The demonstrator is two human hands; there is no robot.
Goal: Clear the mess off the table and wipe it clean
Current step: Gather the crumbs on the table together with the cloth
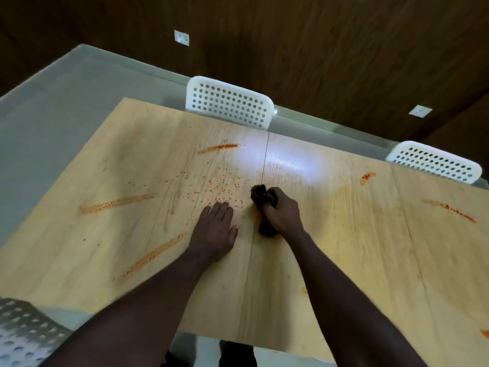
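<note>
A light wooden table (344, 247) is marked with orange-red smears and crumbs. Loose orange crumbs (222, 190) are scattered near its middle. Long smears lie at the left (116, 203), lower left (154, 254), far centre (219, 147) and right (449, 209). My left hand (215, 231) rests flat on the table, palm down and fingers together, just below the crumbs. My right hand (281, 211) grips a bunched dark cloth (262, 196) pressed onto the table beside the crumbs.
Two white perforated chairs stand at the far edge, one at centre (229, 102) and one at right (434, 161). A third perforated chair (23, 332) shows at the lower left corner. Dark wood wall panels rise behind, and grey floor lies to the left.
</note>
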